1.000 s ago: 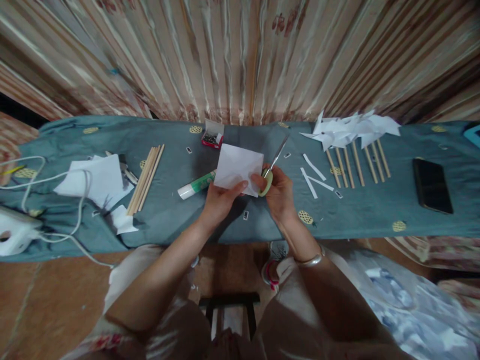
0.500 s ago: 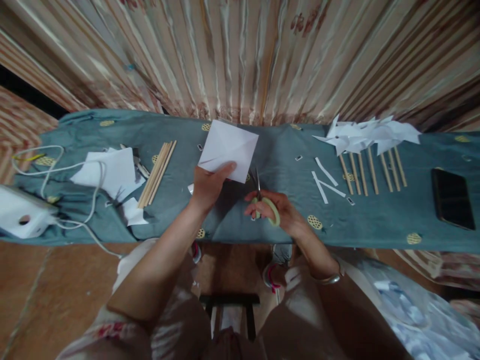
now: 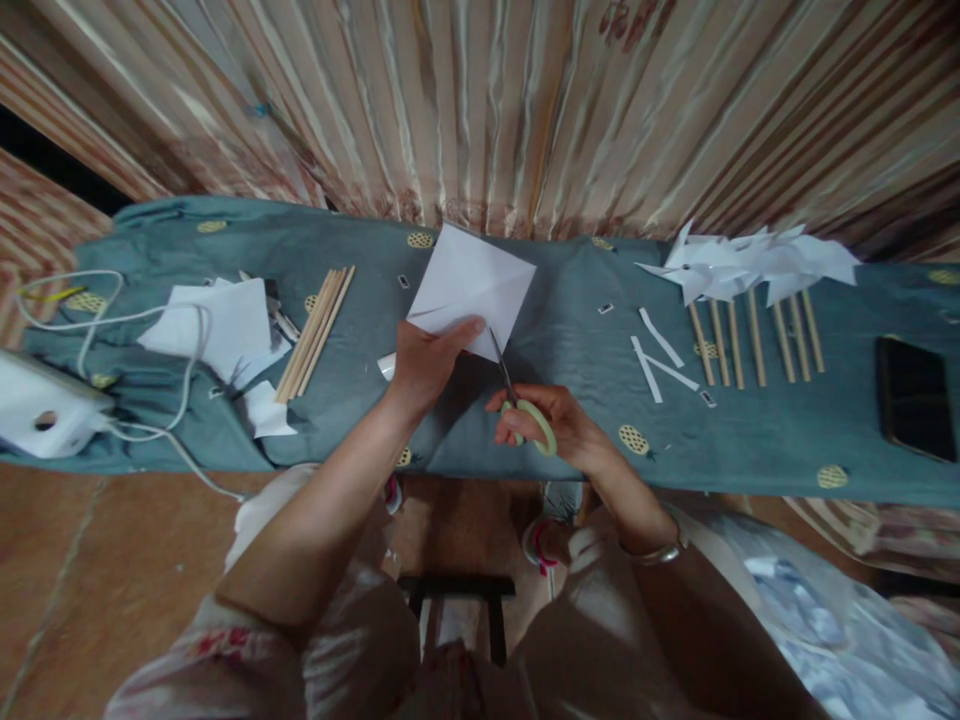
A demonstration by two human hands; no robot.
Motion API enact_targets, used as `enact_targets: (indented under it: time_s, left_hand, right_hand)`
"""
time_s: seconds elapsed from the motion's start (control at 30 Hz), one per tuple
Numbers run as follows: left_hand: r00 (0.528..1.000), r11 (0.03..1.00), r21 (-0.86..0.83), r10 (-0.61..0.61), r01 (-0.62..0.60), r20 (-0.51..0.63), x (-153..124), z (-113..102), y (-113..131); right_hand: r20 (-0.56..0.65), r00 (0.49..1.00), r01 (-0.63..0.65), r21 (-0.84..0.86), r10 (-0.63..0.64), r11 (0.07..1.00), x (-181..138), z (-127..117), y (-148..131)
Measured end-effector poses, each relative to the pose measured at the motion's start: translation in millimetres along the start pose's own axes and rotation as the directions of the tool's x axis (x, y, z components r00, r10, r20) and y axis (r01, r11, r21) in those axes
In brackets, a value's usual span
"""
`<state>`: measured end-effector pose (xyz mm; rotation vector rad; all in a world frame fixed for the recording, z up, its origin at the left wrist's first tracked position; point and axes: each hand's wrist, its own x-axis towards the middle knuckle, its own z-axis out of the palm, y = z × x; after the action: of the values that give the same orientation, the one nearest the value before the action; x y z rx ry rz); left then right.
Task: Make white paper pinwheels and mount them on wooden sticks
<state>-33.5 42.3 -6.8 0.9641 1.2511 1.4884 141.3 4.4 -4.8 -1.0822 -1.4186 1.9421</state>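
Cloth-covered desk (image 3: 592,360), with a creased white paper square (image 3: 474,282) held over it. Left hand (image 3: 429,362) pinches its near-left edge, right hand (image 3: 551,418) grips the scissors (image 3: 505,375), blades at the near corner. Looks like the snipping step to me; next move probably calls for steady paper and straight blades.

Apparently a room in a home, judging by its soft furnishings. Beyond the left hand (image 3: 427,357) and right hand (image 3: 553,420), a striped curtain (image 3: 495,110) with floral motifs hangs in folds across the background. Beneath both hands spreads a long blue-green tablecloth (image 3: 574,340) printed with yellow pineapples. Nearer the wearer than the hands, a reddish-brown floor (image 3: 150,580) shows, without any machinery-like fittings.
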Motion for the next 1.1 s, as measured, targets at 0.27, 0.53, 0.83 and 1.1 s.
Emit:
enact_targets:
  time_s: [0.27, 0.53, 0.83, 1.1]
  left_hand:
    - [1.000, 1.000, -0.013, -0.010, 0.011, 0.009, -1.8, 0.8, 0.8]
    - [1.000, 1.000, 0.009, -0.019, 0.019, -0.001, -1.0, 0.7, 0.3]
    - [1.000, 1.000, -0.026, -0.005, 0.005, 0.008, -3.1, 0.2, 2.8]
    - [1.000, 1.000, -0.001, 0.004, -0.004, 0.006, -0.7, -0.6, 1.0]
  right_hand:
    - [0.002, 1.000, 0.031, -0.019, -0.031, 0.999, 0.7, -1.4, 4.1]
    - [-0.012, 0.999, -0.031, 0.039, 0.032, 0.999, 0.0, 0.7, 0.8]
    - [-0.036, 0.997, -0.064, 0.083, 0.068, 0.994, 0.0, 1.4, -0.7]
    - [-0.036, 0.998, -0.054, 0.062, 0.056, 0.997, 0.1, 1.6, 0.6]
